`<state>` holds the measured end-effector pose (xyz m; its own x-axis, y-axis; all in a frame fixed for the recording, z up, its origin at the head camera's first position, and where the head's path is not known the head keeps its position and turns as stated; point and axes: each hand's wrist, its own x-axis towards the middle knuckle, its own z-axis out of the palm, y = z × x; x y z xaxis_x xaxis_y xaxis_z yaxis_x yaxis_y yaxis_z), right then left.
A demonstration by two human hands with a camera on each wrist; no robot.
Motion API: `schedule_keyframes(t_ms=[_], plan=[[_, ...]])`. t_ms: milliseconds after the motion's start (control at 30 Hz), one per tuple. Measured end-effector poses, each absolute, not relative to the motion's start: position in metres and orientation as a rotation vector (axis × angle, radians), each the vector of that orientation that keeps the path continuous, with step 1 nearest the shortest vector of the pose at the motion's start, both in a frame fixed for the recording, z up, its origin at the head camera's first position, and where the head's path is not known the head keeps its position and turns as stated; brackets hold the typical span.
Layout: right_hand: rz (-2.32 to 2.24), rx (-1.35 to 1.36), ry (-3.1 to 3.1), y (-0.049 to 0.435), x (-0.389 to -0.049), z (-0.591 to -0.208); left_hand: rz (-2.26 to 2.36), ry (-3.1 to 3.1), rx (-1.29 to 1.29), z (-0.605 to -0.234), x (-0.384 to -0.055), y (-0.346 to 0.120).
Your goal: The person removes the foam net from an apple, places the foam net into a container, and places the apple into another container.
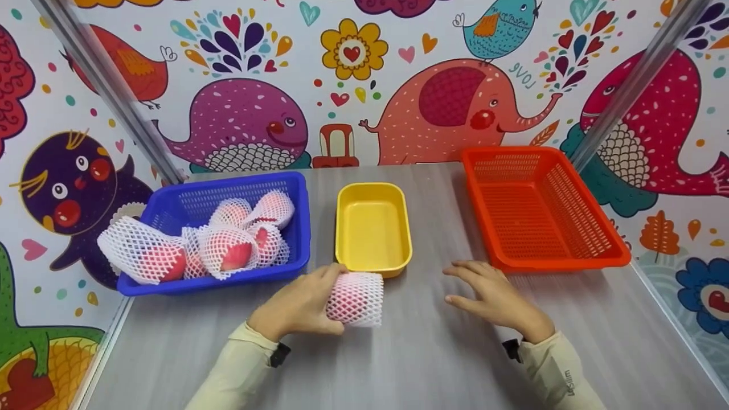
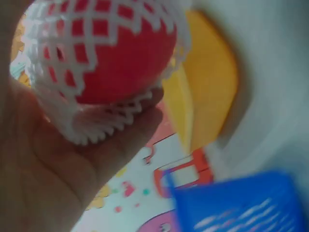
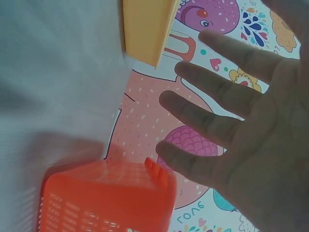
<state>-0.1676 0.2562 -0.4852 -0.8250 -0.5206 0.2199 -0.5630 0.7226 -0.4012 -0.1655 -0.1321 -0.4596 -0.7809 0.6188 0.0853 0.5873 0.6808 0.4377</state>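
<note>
My left hand [image 1: 303,302] grips a round red fruit in a white foam net [image 1: 354,300] just in front of the yellow tub [image 1: 373,228]. In the left wrist view the bare red skin of the fruit [image 2: 130,67] shows through the net opening, with the fingers curled under it. My right hand [image 1: 492,296] hovers with spread fingers and holds nothing, between the tub and the orange-red basket [image 1: 549,265]. In the right wrist view its palm and fingers [image 3: 207,123] are bare.
At the left stands a blue basket [image 1: 302,228] with several netted red fruits [image 1: 236,253], one lying over its left rim. The orange-red basket at the right shows a bare bottom. Grey table [image 1: 410,364] spreads in front; printed walls [image 1: 342,85] close off the back and sides.
</note>
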Motion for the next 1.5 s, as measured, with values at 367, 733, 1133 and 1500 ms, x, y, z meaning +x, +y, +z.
schedule_keyframes(t_ms=[367,733,1133,1500], plan=[[0.673,0.923,-2.822,0.252,-0.162,-0.499,0.848,2.774,0.887,-0.507,-0.156,-0.123],[0.843,1.061,-2.605,0.227,-0.160,-0.502,0.909,2.782,0.860,-0.507,-0.152,-0.120],[1.074,1.254,-2.395,0.181,-0.154,-0.513,0.938,2.790,0.929,-0.501,-0.146,-0.099],[1.070,1.185,-2.580,0.173,-0.141,-0.522,0.980,2.744,1.072,-0.504,-0.138,-0.083]])
